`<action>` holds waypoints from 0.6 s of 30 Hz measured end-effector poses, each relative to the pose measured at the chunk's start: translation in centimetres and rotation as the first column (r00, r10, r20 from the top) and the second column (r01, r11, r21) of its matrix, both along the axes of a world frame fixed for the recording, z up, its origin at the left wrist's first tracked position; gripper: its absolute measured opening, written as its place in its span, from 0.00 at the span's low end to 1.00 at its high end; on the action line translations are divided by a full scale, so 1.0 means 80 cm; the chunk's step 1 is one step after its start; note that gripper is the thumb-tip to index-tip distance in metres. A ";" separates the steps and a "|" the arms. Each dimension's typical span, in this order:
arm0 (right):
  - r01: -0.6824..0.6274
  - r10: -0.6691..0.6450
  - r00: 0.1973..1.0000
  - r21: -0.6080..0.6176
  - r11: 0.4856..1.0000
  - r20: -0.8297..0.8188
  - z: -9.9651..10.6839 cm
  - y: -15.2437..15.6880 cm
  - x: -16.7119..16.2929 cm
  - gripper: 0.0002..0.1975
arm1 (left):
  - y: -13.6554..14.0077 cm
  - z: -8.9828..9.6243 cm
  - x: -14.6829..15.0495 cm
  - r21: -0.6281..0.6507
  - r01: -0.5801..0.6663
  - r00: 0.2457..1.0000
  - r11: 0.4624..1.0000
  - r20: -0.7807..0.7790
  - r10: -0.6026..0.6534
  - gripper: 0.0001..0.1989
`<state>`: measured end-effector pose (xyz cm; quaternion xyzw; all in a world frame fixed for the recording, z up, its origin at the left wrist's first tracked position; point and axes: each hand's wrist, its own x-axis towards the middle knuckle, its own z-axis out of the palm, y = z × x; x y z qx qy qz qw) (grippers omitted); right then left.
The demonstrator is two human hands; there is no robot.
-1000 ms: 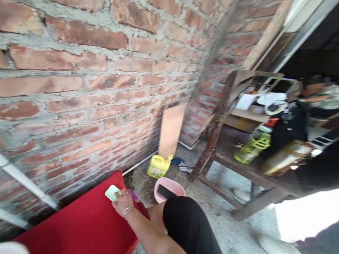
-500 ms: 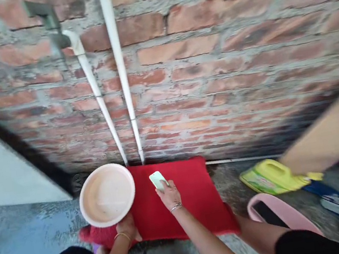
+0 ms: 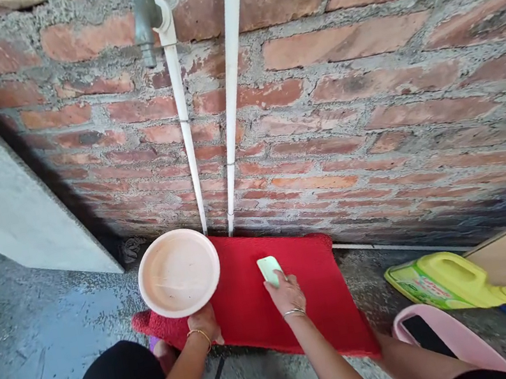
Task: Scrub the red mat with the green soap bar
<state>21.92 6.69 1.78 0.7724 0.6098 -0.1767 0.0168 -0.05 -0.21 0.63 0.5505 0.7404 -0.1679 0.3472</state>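
Observation:
A red mat (image 3: 314, 295) is spread flat in front of me, its fluffy side (image 3: 174, 329) turned up at the left. On the mat my right hand (image 3: 288, 292) grips a small pale green block (image 3: 269, 269) with rounded corners; whether it is a brush or a bar of soap I cannot make out. A pale pink basin (image 3: 177, 273) stands at the mat's left end, with faint specks and perhaps a little water inside. Against the basin's near rim, my left hand (image 3: 205, 323) rests at the mat's front edge, thumb outward; its other fingers are hidden.
A brick wall (image 3: 307, 109) rises behind the mat, with a tap (image 3: 146, 20) and white pipes (image 3: 230, 83). A pale slab (image 3: 13, 178) leans at left beside wet floor (image 3: 69, 311). At right lie a yellow detergent jug (image 3: 447, 280) and a pink slipper (image 3: 430, 321).
The view has swung to the left, so everything appears shifted right. My right hand is still on the mat with the green block, and my left hand stays by the basin.

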 end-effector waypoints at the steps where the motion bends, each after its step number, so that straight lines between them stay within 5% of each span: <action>1: 0.056 -0.055 0.998 0.014 0.998 -0.007 -0.001 -0.002 0.008 0.25 | 0.001 0.001 0.000 -0.011 0.011 1.000 1.000 -0.011 -0.011 0.47; 4: 0.084 -0.080 0.995 0.068 0.994 -0.064 -0.001 -0.005 -0.006 0.25 | 0.002 0.011 0.001 -0.042 0.038 0.998 0.998 -0.040 -0.040 0.44; 12: -0.245 0.249 0.966 0.062 0.967 -0.065 0.011 0.020 -0.134 0.23 | -0.004 0.035 0.001 -0.044 -0.028 0.998 0.999 -0.050 0.026 0.43; 15: -0.350 0.351 0.937 0.040 0.936 -0.001 0.011 0.026 -0.123 0.24 | -0.002 0.034 0.003 -0.049 -0.028 0.998 0.998 -0.057 0.025 0.41; 18: -0.311 0.310 0.949 0.022 0.950 0.056 0.013 0.030 -0.080 0.25 | -0.001 0.032 0.004 -0.063 -0.020 0.997 0.998 -0.073 0.015 0.41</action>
